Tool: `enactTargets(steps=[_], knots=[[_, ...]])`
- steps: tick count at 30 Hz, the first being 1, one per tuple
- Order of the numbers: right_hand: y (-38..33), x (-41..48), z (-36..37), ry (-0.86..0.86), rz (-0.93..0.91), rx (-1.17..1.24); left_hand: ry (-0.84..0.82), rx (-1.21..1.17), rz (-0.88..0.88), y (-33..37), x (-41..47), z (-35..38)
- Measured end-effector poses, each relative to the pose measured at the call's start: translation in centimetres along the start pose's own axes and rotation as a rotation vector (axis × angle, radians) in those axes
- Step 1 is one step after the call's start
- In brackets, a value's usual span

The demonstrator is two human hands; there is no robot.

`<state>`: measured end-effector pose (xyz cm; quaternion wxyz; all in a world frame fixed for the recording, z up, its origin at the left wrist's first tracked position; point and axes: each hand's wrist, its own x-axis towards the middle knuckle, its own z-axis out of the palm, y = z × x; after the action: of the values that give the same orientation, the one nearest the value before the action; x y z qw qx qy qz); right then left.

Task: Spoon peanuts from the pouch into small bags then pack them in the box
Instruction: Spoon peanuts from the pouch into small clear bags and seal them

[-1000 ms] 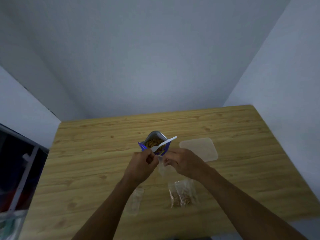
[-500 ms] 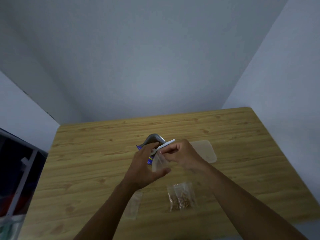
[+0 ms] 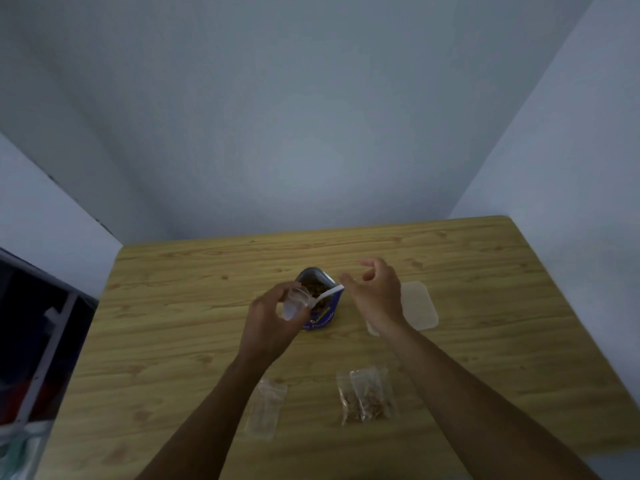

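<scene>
Open blue pouch (image 3: pixel 323 315) stands upright, white spoon (image 3: pixel 329 294) inside; one small bag (image 3: pixel 294 303) held beside it, filled bags (image 3: pixel 367 398) nearer.

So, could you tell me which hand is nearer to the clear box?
Right. The right hand hovers just left of the clear box; the left hand holds a small bag beyond the pouch.

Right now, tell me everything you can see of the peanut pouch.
The peanut pouch stands upright on the wooden table, mid-table. Its outside is blue with yellow lettering, its lining silvery, like foil. The top is open, with brown peanuts showing inside. A white spoon lies in the mouth, handle pointing right. The left hand, holding a small clear bag, covers its left side; contact there cannot be told.
</scene>
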<state>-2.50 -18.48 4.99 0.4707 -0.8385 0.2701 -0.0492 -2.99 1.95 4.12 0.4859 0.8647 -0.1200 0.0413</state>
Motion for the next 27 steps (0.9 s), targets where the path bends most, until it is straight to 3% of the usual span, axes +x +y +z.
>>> enactTargets(steps=[3, 9, 12, 16, 18, 21, 27], knots=[[1.0, 0.7, 1.6, -0.080, 0.096, 0.036, 0.018, 0.059, 0.006, -1.4, 0.1, -0.7], [0.1, 0.0, 3.6, -0.133, -0.067, 0.137, -0.124, 0.112, -0.087, -3.3, 0.0, -0.7], [-0.1, -0.2, 3.4, -0.201, -0.280, -0.042, -0.152, 0.106, -0.101, -3.7, -0.2, -0.6], [-0.7, 0.7, 1.5, -0.135, -0.647, -0.208, -0.154, 0.099, -0.111, -4.1, -0.1, -0.7], [-0.3, 1.2, 1.4, -0.146, -0.724, -0.317, -0.157, 0.102, -0.100, -4.2, -0.1, -0.7], [1.4, 0.9, 2.1, -0.194, -0.679, -0.329, -0.156, 0.106, -0.081, -4.4, -0.2, -0.6], [1.3, 0.2, 2.1, -0.114, -0.482, -0.154, -0.163, 0.081, -0.075, -4.9, -0.3, -0.7]])
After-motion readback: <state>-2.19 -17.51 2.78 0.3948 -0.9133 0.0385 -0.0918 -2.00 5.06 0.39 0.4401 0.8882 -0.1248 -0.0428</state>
